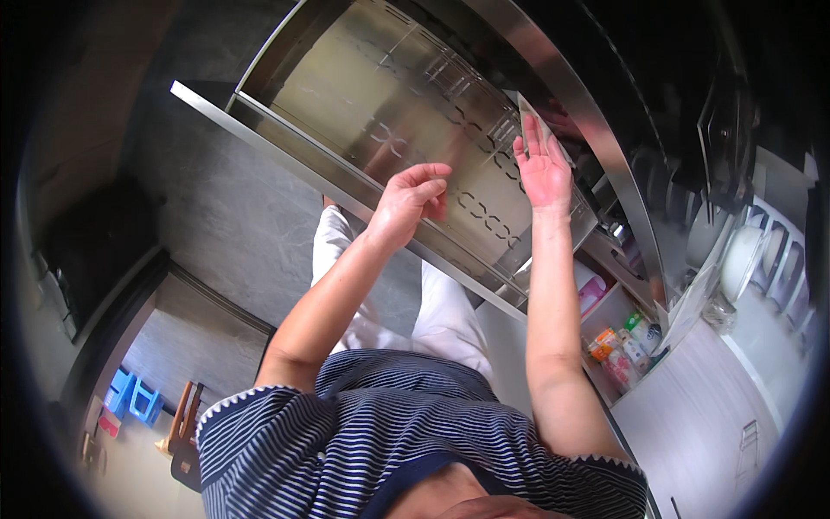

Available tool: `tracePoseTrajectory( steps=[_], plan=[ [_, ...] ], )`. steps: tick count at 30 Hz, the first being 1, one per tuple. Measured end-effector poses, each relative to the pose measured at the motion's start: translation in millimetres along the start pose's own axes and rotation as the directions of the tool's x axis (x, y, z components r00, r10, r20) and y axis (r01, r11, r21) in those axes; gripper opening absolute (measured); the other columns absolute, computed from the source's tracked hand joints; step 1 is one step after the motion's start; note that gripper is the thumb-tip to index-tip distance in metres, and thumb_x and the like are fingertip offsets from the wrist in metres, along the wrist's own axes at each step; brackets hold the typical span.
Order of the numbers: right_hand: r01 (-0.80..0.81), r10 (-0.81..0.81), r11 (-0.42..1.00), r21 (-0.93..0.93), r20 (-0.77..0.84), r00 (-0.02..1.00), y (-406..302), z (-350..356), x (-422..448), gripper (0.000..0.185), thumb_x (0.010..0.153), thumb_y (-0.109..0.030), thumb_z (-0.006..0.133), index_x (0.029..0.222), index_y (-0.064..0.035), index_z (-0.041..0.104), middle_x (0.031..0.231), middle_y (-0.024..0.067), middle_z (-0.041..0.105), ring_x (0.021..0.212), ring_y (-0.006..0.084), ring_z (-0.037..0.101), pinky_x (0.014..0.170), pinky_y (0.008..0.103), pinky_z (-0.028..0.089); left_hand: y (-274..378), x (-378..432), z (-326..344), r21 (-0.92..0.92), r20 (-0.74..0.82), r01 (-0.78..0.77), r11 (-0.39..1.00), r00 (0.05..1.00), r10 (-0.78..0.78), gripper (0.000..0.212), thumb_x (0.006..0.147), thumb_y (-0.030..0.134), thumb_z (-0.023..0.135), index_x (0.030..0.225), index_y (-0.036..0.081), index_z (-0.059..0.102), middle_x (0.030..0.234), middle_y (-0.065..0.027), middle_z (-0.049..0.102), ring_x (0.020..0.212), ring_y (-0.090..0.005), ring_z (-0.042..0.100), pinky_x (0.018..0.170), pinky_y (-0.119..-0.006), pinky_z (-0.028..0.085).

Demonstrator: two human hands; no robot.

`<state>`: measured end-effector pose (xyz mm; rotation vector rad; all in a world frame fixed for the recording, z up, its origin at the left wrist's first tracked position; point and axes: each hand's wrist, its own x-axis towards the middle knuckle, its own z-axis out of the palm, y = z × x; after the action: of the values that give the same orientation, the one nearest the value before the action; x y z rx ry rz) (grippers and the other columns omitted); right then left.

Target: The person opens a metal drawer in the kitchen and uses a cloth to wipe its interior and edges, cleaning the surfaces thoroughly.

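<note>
A stainless-steel drawer [311,97] with patterned cut-outs in its base and wire racks along its far side stands pulled out in front of me. Over its near rim hovers my left hand [415,198], fingers loosely curled, thumb apart, nothing visible in it. My right hand [545,172] is above the drawer's right side, palm up, fingers extended and palm bare. A pale, pointed flat piece [524,107] shows behind its fingertips; whether they touch is unclear.
A dark counter with a metal edge [583,84] curves past the drawer. White dishes [742,259] stand in a rack at right, above an open compartment holding colourful packets [616,357]. Blue plastic stools [145,401] and a wooden chair [183,415] are at lower left.
</note>
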<state>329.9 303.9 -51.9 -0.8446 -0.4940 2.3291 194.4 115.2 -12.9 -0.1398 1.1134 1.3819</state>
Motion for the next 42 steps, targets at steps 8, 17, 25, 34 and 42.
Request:
tracePoseTrajectory(
  steps=[8,17,25,34,42],
  plan=[
    [0.027,-0.047,0.990,0.138,0.139,0.989,-26,1,40,0.036,0.092,-0.019,0.039,0.125,-0.0052,0.042,0.133,0.0041,0.041,0.125,0.0150,0.034,0.093,0.0382,0.032,14,-6,48,0.177,0.169,0.060,0.982,0.981,-0.090,0.020,0.084,0.011,0.054,0.102,0.002,0.055,0.067,0.0005,0.053,0.060,-0.0084,0.052,0.058,-0.022,0.045],
    [0.009,0.004,0.999,-0.032,0.380,0.925,-5,91,123,0.034,0.090,-0.023,0.047,0.122,-0.0101,0.045,0.129,0.0031,0.045,0.121,0.0198,0.040,0.086,0.0437,0.038,15,-15,53,0.054,0.235,0.095,0.994,0.966,-0.105,0.020,0.088,0.012,0.051,0.105,0.002,0.054,0.069,-0.0019,0.055,0.062,-0.0091,0.052,0.060,-0.022,0.044],
    [0.052,0.029,0.971,-0.232,0.335,0.942,18,151,146,0.050,0.082,-0.034,0.058,0.123,-0.0095,0.045,0.127,0.0069,0.046,0.114,0.0209,0.047,0.090,0.0411,0.038,19,-17,47,-0.019,0.290,0.081,0.997,0.954,-0.072,0.023,0.088,0.015,0.053,0.107,0.001,0.054,0.072,-0.0031,0.057,0.065,-0.0093,0.054,0.064,-0.022,0.045],
    [-0.094,0.143,0.957,-0.274,0.163,0.976,-32,30,34,0.032,0.092,-0.016,0.038,0.121,-0.0040,0.045,0.120,0.0129,0.051,0.112,0.0282,0.049,0.084,0.0370,0.041,29,-23,37,-0.044,0.179,0.036,0.998,0.983,-0.028,0.022,0.087,0.010,0.053,0.106,0.000,0.055,0.075,-0.0056,0.058,0.067,-0.0134,0.057,0.064,-0.024,0.047],
    [-0.392,0.185,0.651,-0.650,-0.364,0.913,-56,-85,-109,0.031,0.081,-0.005,0.050,0.111,-0.0007,0.051,0.099,0.0097,0.061,0.082,0.0204,0.062,0.064,0.0284,0.049,30,-21,39,0.131,0.110,-0.072,0.989,0.992,0.057,0.026,0.085,0.012,0.056,0.107,0.000,0.054,0.074,-0.0054,0.058,0.067,-0.0125,0.056,0.065,-0.024,0.046]
  ],
)
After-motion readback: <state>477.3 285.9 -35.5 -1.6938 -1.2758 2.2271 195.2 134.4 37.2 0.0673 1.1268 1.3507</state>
